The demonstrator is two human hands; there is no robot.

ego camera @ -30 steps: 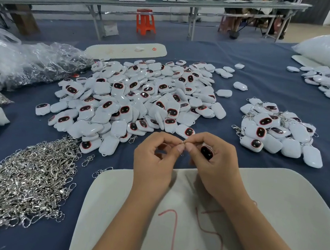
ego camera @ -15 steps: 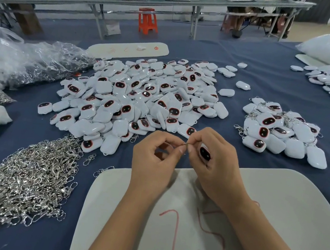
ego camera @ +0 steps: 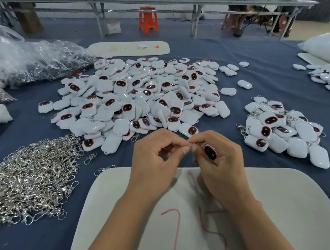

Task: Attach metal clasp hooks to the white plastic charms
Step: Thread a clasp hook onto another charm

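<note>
Together, both hands (ego camera: 156, 157) (ego camera: 217, 163) pinch a glossy charm (ego camera: 210, 152) and wiry clasp (ego camera: 190, 144).

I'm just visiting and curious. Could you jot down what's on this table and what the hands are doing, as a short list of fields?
Surface: blue cloth table
Left hand: pinches a small metal clasp
Right hand: holds one white charm
Centre: big pile of charms
Right: smaller pile with clasps on
Left: heap of loose clasps
Near edge: white board with red marks
</note>
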